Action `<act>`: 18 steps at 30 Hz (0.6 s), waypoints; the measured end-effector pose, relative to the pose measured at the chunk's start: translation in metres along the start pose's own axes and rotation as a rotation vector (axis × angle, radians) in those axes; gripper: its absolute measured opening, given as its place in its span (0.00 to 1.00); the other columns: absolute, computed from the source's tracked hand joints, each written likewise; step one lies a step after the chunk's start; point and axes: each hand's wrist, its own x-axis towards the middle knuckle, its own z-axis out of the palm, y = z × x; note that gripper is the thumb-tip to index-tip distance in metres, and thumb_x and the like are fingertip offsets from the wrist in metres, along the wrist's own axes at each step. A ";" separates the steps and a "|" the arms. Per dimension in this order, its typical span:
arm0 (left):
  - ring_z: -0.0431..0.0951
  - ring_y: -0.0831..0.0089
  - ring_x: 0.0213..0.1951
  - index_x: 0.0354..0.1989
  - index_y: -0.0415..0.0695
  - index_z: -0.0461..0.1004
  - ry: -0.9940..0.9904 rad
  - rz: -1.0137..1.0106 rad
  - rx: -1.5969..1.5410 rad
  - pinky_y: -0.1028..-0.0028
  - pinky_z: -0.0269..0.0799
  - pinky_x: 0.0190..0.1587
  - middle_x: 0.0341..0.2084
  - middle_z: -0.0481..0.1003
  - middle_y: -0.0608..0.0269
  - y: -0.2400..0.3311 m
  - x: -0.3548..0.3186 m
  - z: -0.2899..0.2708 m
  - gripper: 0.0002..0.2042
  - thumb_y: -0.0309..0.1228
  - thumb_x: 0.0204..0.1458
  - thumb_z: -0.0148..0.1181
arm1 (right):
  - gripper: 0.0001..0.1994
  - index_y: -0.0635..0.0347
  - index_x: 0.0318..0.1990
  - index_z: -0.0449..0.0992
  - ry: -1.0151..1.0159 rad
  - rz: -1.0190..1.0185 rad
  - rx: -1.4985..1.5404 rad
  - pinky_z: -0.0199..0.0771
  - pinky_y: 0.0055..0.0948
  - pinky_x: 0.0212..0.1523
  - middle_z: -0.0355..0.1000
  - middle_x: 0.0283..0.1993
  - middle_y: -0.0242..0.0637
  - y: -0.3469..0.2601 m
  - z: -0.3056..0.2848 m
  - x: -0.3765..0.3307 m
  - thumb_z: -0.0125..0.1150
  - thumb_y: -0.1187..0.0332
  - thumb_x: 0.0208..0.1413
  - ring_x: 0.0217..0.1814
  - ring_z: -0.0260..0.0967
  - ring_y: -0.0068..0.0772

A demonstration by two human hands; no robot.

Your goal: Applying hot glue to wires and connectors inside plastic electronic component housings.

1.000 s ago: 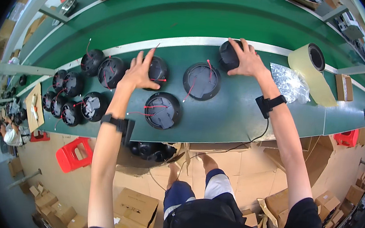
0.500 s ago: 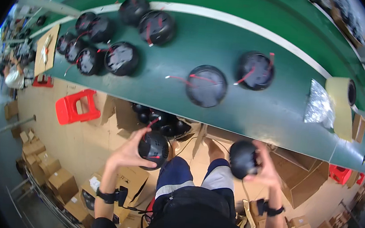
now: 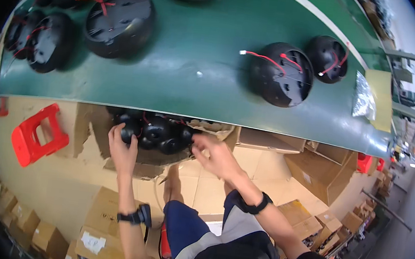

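Under the bench edge, an open cardboard box [image 3: 148, 170] contains several black ball-shaped housings. My left hand [image 3: 123, 152] is closed round one black housing [image 3: 129, 130] at the box's left side, thumb and fingers on either side of it. At the right side, my right hand [image 3: 215, 155] has its fingertips beside another black housing [image 3: 185, 134]; those fingers are blurred, so I cannot tell whether they grip it. Red wires show among the boxed housings. On the green bench [image 3: 186, 92] lie more black housings, including one wired housing [image 3: 285, 76] with its flat side up.
A red stool [image 3: 40, 134] stands left of the box. Right of my legs are another open carton [image 3: 321, 174] and stacked boxes [image 3: 304, 218]. A silvery plastic bag [image 3: 364, 98] lies on the bench's right end. My legs are just below the box.
Both hands have moved from above my lap to the box under the bench. The housing in my left hand is now among the others there. The view has shifted closer to the bench.
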 end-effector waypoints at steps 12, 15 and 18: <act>0.79 0.57 0.42 0.53 0.39 0.79 -0.013 0.664 -0.139 0.59 0.71 0.53 0.44 0.79 0.54 0.318 0.076 -0.023 0.21 0.29 0.49 0.73 | 0.05 0.66 0.39 0.80 1.072 -0.149 0.101 0.69 0.20 0.31 0.75 0.27 0.33 0.032 -0.212 -0.031 0.58 0.76 0.64 0.27 0.69 0.18; 0.78 0.58 0.37 0.48 0.39 0.80 -0.074 0.744 -0.010 0.57 0.70 0.51 0.37 0.79 0.58 0.351 0.086 -0.014 0.17 0.31 0.50 0.73 | 0.05 0.67 0.39 0.80 1.104 -0.077 0.056 0.67 0.19 0.30 0.74 0.27 0.32 0.067 -0.222 -0.020 0.58 0.76 0.64 0.27 0.68 0.17; 0.74 0.60 0.31 0.40 0.39 0.80 -0.151 0.658 0.001 0.59 0.70 0.40 0.27 0.75 0.60 0.371 0.076 -0.011 0.10 0.25 0.50 0.71 | 0.04 0.66 0.38 0.80 1.097 -0.074 0.057 0.65 0.20 0.28 0.74 0.27 0.32 0.081 -0.222 -0.016 0.58 0.78 0.63 0.25 0.65 0.18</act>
